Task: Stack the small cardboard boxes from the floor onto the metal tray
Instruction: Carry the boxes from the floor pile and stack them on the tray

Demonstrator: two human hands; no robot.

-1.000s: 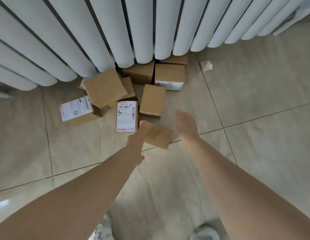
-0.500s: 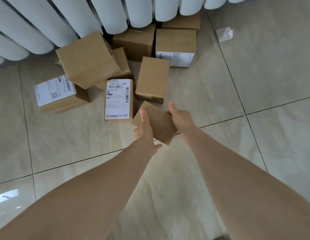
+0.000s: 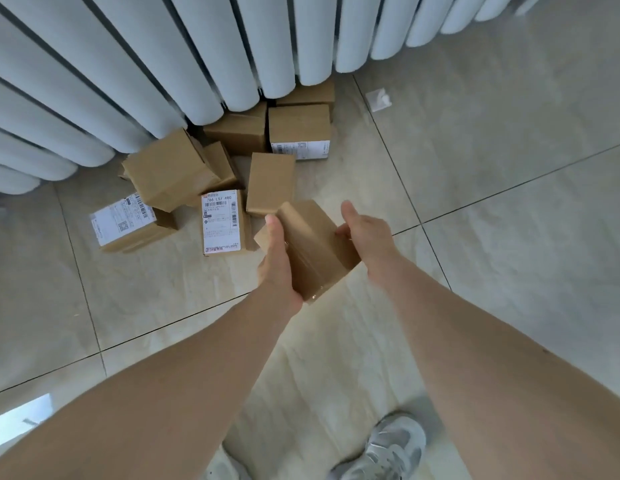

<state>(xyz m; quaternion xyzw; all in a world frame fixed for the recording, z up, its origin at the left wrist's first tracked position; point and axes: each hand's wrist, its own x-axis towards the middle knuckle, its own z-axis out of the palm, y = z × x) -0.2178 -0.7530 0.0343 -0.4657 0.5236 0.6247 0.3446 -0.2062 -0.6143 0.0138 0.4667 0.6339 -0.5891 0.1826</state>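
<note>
A small plain cardboard box is lifted off the tiled floor between both hands. My left hand grips its left side, thumb lying along the top edge. My right hand grips its right side, fingers curled round the far edge. Several more cardboard boxes lie in a loose pile on the floor beyond: one with a white shipping label, another labelled box at the left, a plain box and a large tilted box. No metal tray is in view.
A white ribbed curtain hangs over the back of the pile and hides part of the rear boxes. A small white scrap lies on the tiles at the right. My grey shoe stands at the bottom edge.
Both hands closed on the nearest small box and raised it off the floor towards me. The view pulled back and my shoe came into sight.
</note>
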